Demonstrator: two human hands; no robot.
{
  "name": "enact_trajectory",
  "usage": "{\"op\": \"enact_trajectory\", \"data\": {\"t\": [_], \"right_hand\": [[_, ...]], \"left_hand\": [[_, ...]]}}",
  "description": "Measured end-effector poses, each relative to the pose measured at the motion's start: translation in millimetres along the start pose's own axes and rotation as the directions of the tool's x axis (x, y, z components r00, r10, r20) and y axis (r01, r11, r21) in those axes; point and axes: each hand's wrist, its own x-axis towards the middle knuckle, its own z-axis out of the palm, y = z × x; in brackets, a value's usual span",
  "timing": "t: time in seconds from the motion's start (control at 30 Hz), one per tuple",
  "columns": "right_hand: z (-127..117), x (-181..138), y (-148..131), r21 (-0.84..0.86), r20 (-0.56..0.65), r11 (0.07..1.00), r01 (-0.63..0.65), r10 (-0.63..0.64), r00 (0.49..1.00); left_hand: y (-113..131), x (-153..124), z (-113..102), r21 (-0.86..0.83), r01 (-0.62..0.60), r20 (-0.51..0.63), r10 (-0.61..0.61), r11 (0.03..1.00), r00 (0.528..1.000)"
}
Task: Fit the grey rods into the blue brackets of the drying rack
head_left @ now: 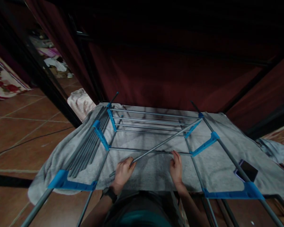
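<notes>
My left hand, with a dark watch on its wrist, is closed around a grey metal tube. The tube slants up and right across a frame of grey tubes and blue plastic brackets that looks like a drying rack. Its far end lies over the blue bracket on the right; a short piece sticks out behind my hand. My right hand has its fingers apart and holds nothing. Its fingertips are at the front crossbar; whether they touch it I cannot tell. Several crossbars span the frame's far part.
Several loose grey tubes lie side by side at the left, on a grey cloth. A phone rests on the cloth at right, partly behind a side tube. Dark red curtains hang behind. Tiled floor and a cable are at left.
</notes>
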Motion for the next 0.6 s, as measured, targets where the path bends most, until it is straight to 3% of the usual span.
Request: {"op": "enact_trajectory", "data": {"t": [0.13,0.3,0.4,0.6], "right_hand": [[-0.5,4.3,-6.5,0.192,-0.010,0.964,-0.183,0.188,0.982],[-2.8,0.7,-18.1,0.549,0.123,0.710,-0.441,0.453,0.883],[-11.5,-4.8,-22.5,0.654,0.222,0.576,-0.490,0.473,0.853],[-33.2,-7.5,-17.0,0.667,0.326,0.479,-0.571,0.501,0.802]], "left_hand": [[-8.7,-4.4,-1.3,0.097,-0.092,0.043,0.088,0.991,0.995],[-19.3,-7.4,-5.7,0.150,-0.145,0.143,0.123,0.978,0.982],[-25.2,-7.4,-9.5,0.173,-0.167,0.176,0.136,0.971,0.975],[-32.9,0.3,-17.9,0.251,-0.226,0.259,0.159,0.941,0.953]]}}
